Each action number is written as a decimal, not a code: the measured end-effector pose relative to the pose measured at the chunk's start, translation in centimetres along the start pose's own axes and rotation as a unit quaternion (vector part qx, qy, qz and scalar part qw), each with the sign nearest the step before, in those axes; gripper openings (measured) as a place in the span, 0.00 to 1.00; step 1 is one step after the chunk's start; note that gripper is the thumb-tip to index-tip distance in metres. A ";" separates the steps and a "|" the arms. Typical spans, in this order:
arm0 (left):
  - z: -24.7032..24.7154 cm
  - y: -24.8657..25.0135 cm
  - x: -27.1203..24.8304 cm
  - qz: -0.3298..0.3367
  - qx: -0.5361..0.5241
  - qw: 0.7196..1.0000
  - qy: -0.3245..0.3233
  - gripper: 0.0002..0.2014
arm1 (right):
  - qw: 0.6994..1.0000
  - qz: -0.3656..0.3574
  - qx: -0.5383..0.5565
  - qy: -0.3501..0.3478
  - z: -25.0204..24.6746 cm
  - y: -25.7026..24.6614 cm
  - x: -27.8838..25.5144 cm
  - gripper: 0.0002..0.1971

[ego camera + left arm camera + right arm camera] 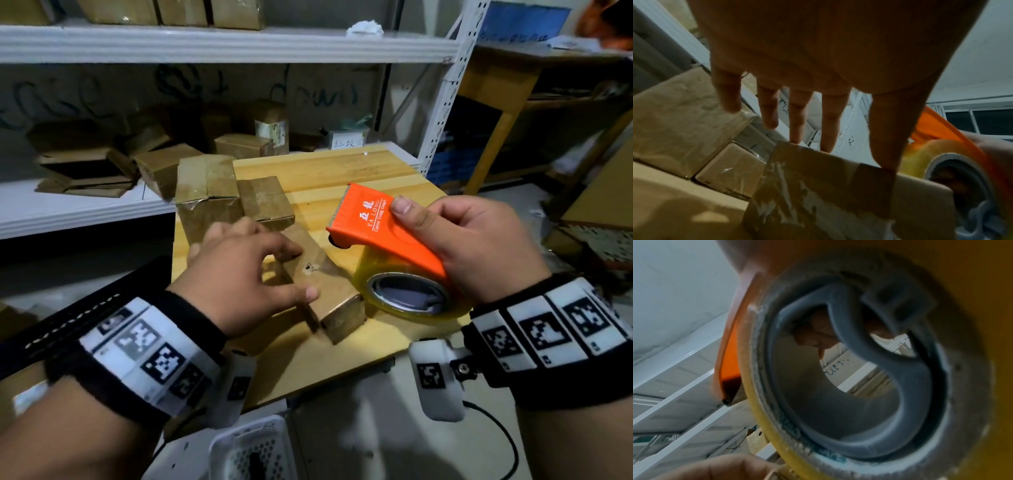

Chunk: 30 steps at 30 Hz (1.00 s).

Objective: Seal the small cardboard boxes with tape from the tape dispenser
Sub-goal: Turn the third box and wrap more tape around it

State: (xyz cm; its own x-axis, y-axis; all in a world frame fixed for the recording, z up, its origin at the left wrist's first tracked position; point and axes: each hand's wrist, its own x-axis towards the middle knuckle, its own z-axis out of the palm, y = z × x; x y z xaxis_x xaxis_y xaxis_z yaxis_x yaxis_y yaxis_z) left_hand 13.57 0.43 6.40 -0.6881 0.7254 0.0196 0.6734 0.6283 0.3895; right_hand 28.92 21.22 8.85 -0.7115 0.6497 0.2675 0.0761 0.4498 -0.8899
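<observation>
Pinning the long cardboard box (318,274) to the bench (329,171) with our left hand (239,270) (fingers (830,123) spread), we grip the tape dispenser (383,233) in our right hand (479,240), blade forward, just beside it.

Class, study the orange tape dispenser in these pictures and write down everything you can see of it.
The tape dispenser is an orange plastic shell with white lettering and a toothed cutting edge at its far end. It sits over a roll of yellowish clear tape on a grey hub. The right hand grips it from above, thumb on the shell. It is tilted, cutter pointing up and away, beside the long box under the left hand.
</observation>
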 end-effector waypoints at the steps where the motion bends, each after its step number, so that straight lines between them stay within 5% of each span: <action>1: 0.2 0.4 -0.1 -0.016 0.041 0.999 0.007 0.38 | 1.000 0.000 -0.003 0.001 -0.1 0.0 0.0 0.29; 11: 0.3 1.6 0.1 0.014 -0.004 0.998 -0.066 0.43 | 0.999 0.007 -0.041 0.012 -1.0 -0.2 0.1 0.30; 20: 0.4 1.6 0.5 0.003 -0.039 0.999 0.008 0.23 | 0.996 0.007 -0.077 0.050 -2.9 -0.2 0.1 0.34; 26: 0.4 1.7 0.2 -0.022 -0.062 0.998 0.019 0.23 | 0.995 0.004 -0.078 0.055 -4.4 -0.2 0.0 0.35; 30: -0.6 2.9 -0.3 -0.001 -0.268 0.955 0.129 0.16 | 0.997 -0.005 -0.065 0.038 -4.4 -0.5 -0.3 0.33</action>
State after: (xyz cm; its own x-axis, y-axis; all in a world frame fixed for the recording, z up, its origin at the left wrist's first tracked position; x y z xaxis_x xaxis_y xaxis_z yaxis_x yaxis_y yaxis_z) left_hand 15.56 1.81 8.09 -0.7795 0.5871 0.2185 0.4848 0.3445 0.8039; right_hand 32.17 23.58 10.82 -0.6578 0.6871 0.3084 0.1621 0.5291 -0.8329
